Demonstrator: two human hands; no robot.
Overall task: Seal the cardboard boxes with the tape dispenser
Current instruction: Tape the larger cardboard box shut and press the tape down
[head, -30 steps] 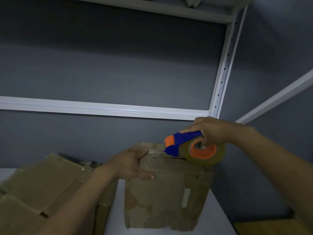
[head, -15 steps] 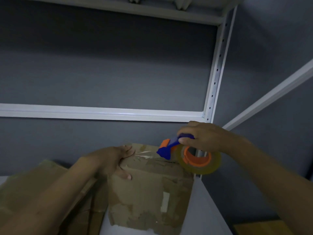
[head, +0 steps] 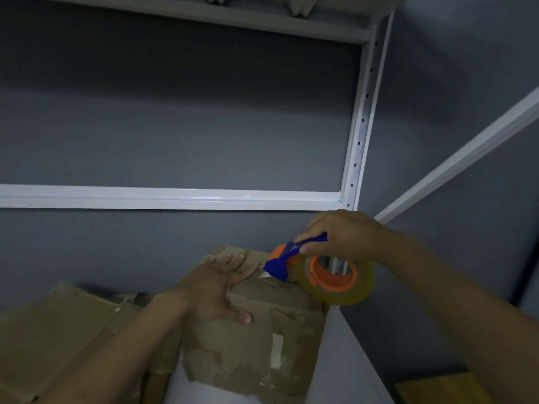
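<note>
Tape dispenser (head: 300, 269) gripped by right hand (head: 341, 234), left hand (head: 215, 290) flat on worn box (head: 256, 345), flattened cardboard (head: 58, 330) alongside, shelf post (head: 361, 121) behind

Pale shelf board (head: 338, 354) in a white metal rack, with two cardboard boxes on it

A worn cardboard box (head: 250, 345), the paper on its front face torn and peeling, stands near the board's right edge, with a bare strip of board to its right. Close on its left lies a larger box (head: 58, 330), running out of view at the left; whether the two touch cannot be told. The rack's perforated upright (head: 360, 126) rises at the board's far right corner
</note>
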